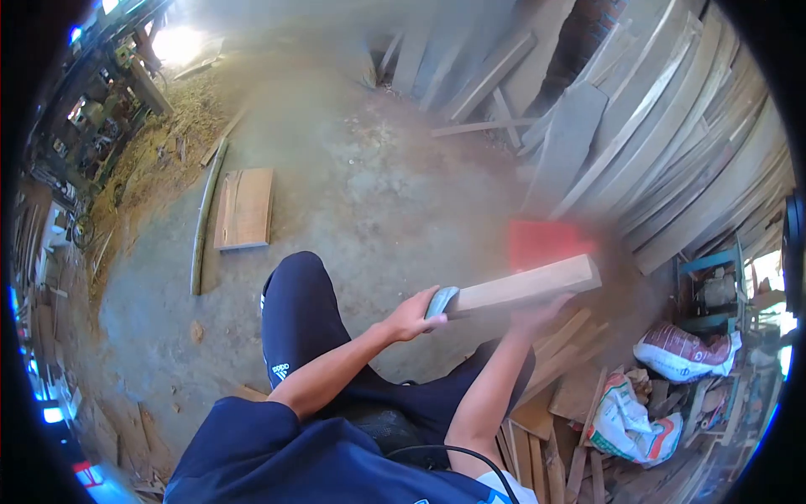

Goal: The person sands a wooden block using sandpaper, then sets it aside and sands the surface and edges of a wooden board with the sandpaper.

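My left hand is closed round a small grey-blue object at the near left end of a pale wooden block. The block is held over my lap, slanting up to the right. Under its right part lies my right hand, blurred, with its fingers against the block's lower side. Just beyond the block is a blurred red object. What exactly the grey-blue object is cannot be made out.
A flat wooden board lies on the floor at the left beside a long pole. Long planks lean at the upper right. Sacks and wood offcuts are at the lower right, machinery at the upper left.
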Available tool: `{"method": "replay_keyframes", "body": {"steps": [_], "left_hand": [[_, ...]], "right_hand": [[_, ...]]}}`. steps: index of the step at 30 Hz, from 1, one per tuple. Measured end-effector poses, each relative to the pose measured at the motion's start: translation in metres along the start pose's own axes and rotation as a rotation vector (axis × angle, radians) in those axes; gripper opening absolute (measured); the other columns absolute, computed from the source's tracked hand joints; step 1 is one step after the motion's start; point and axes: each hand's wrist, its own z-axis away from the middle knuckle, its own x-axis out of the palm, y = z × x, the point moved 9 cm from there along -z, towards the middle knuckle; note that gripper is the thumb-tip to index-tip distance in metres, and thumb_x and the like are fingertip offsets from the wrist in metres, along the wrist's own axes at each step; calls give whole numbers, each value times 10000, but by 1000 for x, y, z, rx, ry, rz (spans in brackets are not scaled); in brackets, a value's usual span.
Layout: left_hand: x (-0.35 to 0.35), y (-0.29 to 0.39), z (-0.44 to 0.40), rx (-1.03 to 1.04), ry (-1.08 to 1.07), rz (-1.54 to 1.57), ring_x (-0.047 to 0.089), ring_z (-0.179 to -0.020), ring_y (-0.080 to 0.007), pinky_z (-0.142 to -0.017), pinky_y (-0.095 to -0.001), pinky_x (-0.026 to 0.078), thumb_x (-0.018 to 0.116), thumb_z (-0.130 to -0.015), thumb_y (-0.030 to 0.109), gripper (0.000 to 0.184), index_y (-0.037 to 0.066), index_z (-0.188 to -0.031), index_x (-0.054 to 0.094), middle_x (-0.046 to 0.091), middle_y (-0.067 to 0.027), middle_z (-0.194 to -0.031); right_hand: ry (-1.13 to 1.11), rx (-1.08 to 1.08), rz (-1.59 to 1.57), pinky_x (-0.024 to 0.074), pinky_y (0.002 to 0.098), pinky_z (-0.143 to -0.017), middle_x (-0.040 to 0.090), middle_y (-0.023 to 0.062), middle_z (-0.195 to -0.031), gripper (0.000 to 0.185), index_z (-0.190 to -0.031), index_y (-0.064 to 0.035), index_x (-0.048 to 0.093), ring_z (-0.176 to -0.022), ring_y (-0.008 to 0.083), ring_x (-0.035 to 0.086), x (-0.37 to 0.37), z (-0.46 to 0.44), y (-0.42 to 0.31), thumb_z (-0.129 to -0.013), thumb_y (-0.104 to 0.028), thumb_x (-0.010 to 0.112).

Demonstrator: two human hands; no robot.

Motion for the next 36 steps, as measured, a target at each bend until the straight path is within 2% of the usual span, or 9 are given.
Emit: {"method": "replay_keyframes", "body": {"steps": [1,5,8,15,18,23,30,34,36], "left_hand": [[-5,14,-1,156,4,-129,365,-1411,-355,-1173,-430,287,680,-729,718,1138,-49,-1486,315,392,-267,-1495],[3,34,0,172,-371,-290,364,-1412,-344,-1183,-422,267,685,-769,662,1082,-55,-1491,315,360,-250,-1525],[-11,57,11,-192,-479,298,413,-1372,-303,-1159,-396,292,683,-803,606,996,-55,-1475,363,430,-199,-1495],[42,18,8,-219,-445,415,491,-1245,-223,-1077,-347,354,626,-866,534,842,-69,-1425,442,558,-150,-1358],[40,15,6,-209,-376,469,518,-1192,-212,-1012,-342,404,625,-862,550,843,-56,-1422,450,585,-144,-1302],[19,3,-13,-252,-340,57,556,-1140,-197,-965,-333,444,515,-925,619,780,50,-1456,462,595,-95,-1307],[50,-19,-17,-397,-216,1200,579,-1148,-266,-968,-469,494,306,-876,835,957,105,-1490,399,539,-133,-1377],[43,-27,-13,-468,-133,1190,585,-1129,-289,-922,-502,515,301,-844,869,970,126,-1453,439,554,-147,-1352],[29,-14,-12,-445,-126,1086,437,-1317,-297,-1056,-475,398,298,-912,783,920,74,-1491,386,419,-158,-1491]], "right_hand": [[63,-24,67,416,518,-1030,409,101,-1488,822,-1525,-171,305,-1299,301,466,19,5,-18,-934,-740,339],[-336,138,-320,531,508,-786,666,100,-1039,750,-1323,-158,504,-866,300,656,-13,-24,23,-939,-755,262],[46,170,-205,522,485,-749,628,71,-747,745,-1177,-143,547,-656,292,620,-9,-12,24,-931,-771,233],[-82,-15,356,513,540,-880,579,172,-1087,693,-1353,-13,443,-997,301,616,-24,-21,43,-821,-402,655],[-88,-96,370,510,533,-928,588,195,-1048,695,-1358,10,419,-982,304,624,-19,-20,38,-790,-315,653],[-281,-62,-115,496,490,-999,629,204,-1050,771,-1322,58,453,-994,330,639,12,-18,18,-786,-476,605],[-210,-104,72,526,445,-867,637,229,-1166,731,-1224,66,536,-1009,343,649,46,-32,-19,-848,-553,439],[-60,252,65,522,464,-819,596,179,-1157,656,-1311,-4,487,-958,320,643,40,-20,7,-896,-510,445],[35,241,128,518,484,-845,554,151,-1198,704,-1385,-39,423,-982,311,615,41,-15,9,-922,-566,475]]}}
